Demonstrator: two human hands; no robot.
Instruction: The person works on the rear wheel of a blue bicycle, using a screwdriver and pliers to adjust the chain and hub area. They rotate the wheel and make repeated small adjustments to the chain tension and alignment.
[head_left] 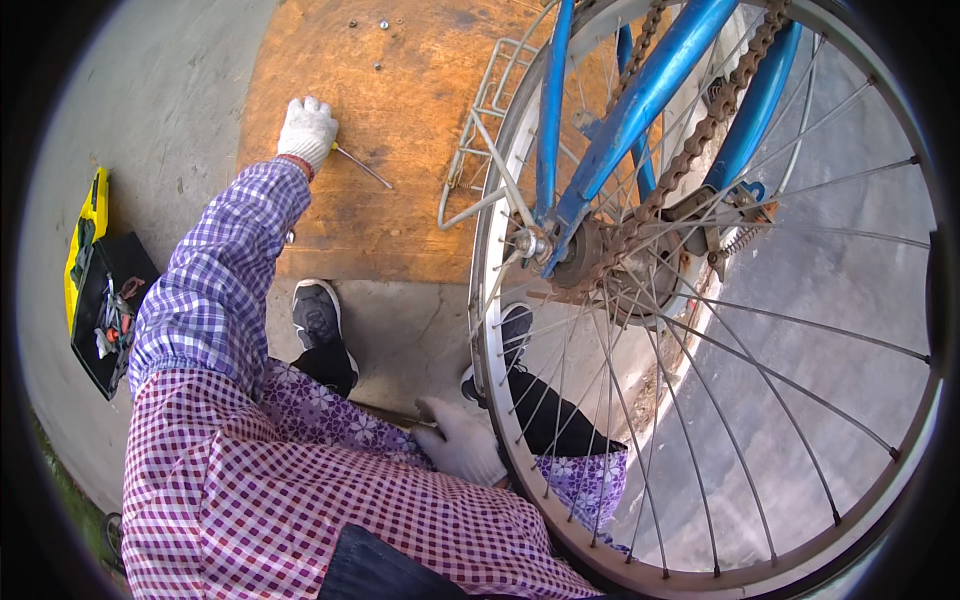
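My left hand (308,130), in a white knit glove, is closed at the left part of a brown wooden board (400,130). From its fist sticks out a screwdriver (362,167) with a yellow handle, mostly hidden by the glove. The thin shaft points right and toward me, low over the board. Near my lap my gloved right hand (460,440) hangs with its fingers apart, just left of a bicycle wheel's rim (489,330). Nothing shows in it. The blue bicycle frame (650,90), rusty chain (705,125) and spoked wheel fill the right side.
Small metal fasteners (384,25) lie on the board's far part. A wire rack (470,165) on the bicycle reaches over its right side. At the left, an open black and yellow toolbox (95,300) holds several tools. My shoes (318,318) stand at the board's near edge.
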